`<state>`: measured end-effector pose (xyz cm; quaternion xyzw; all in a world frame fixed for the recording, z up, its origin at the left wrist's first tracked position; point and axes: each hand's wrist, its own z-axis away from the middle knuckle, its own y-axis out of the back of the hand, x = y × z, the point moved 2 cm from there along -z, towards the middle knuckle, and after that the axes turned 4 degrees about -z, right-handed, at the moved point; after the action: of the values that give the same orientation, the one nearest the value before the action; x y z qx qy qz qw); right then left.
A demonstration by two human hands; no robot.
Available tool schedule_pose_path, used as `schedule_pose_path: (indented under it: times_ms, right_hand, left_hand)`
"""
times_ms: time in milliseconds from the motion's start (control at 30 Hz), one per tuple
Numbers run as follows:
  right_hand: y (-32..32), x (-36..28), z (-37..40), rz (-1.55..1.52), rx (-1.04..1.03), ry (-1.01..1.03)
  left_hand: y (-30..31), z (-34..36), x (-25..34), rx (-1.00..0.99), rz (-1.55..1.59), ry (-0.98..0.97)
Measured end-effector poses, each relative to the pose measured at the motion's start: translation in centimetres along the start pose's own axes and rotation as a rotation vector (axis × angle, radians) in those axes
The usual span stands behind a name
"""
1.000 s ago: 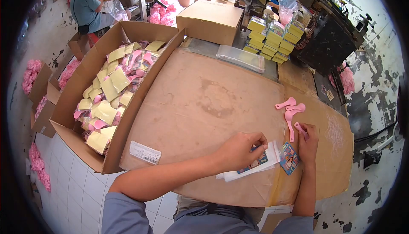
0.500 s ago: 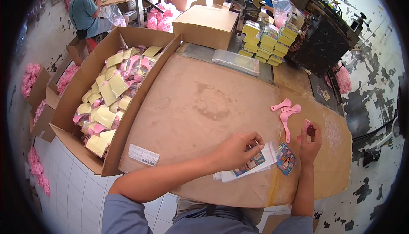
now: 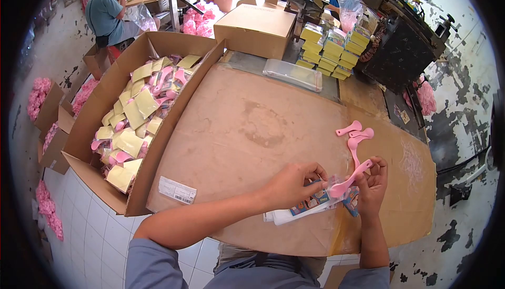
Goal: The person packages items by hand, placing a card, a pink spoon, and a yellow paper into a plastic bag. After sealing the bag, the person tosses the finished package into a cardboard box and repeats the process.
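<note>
My right hand [image 3: 374, 186] pinches a pink plastic spoon [image 3: 353, 178] by its handle, with the bowl pointing left and down. That bowl overlaps the raised mouth of a clear plastic bag [image 3: 332, 182]. My left hand [image 3: 300, 185] is closed on the bag's edge, finger and thumb together. Under the left hand, a colourful printed card [image 3: 311, 202] shows on top of white and clear bags [image 3: 281, 216]. A second printed card [image 3: 351, 203] peeks out below the spoon, partly covered. Several more pink spoons [image 3: 361, 135] lie on the cardboard just beyond my right hand.
A large carton [image 3: 147, 178] of packed bags with pink spoons stands at left. The cardboard-covered table [image 3: 226, 131] bears a plastic case [image 3: 292, 74] at the back. Behind are stacked yellow-edged packs [image 3: 331, 52], a closed box [image 3: 254, 28] and a dark machine [image 3: 402, 52]. A person [image 3: 107, 15] sits far left.
My right hand has brought the pink spoon left and down to the bag, turning it so the bowl points left. The left hand stays near the same spot, and the bag's mouth now stands raised.
</note>
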<state>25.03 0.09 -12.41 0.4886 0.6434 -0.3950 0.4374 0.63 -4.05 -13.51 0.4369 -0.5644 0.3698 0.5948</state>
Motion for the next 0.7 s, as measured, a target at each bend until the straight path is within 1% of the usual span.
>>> schedule_pose_path:
  times_ms: [133, 233, 333, 433, 533, 633, 700]
  right_hand:
    - [-0.2, 0.1, 0.1, -0.098, 0.081, 0.001]
    - [0.2, 0.8, 0.1, -0.006, 0.019, -0.014]
    - [-0.4, 0.5, 0.1, 0.019, -0.021, -0.008]
    - [-0.9, -0.1, -0.1, -0.03, 0.073, 0.02]
    - [-1.0, -0.5, -0.2, -0.109, 0.082, 0.002]
    - [-0.9, -0.4, 0.0, -0.076, 0.019, -0.007]
    - [-0.8, -0.7, -0.1, -0.076, 0.022, 0.013]
  left_hand:
    - [-0.2, 0.0, -0.2, -0.006, -0.005, 0.003]
    - [-0.2, 0.0, 0.1, 0.009, 0.048, 0.033]
    - [-0.1, 0.0, 0.1, 0.018, -0.004, 0.007]
    - [-0.2, 0.1, 0.1, 0.012, -0.026, -0.064]
    - [-0.5, 0.0, -0.1, -0.016, 0.025, -0.038]
    - [-0.4, 0.0, 0.1, -0.01, 0.084, 0.016]
    - [-0.3, 0.0, 0.3, -0.019, 0.078, 0.015]
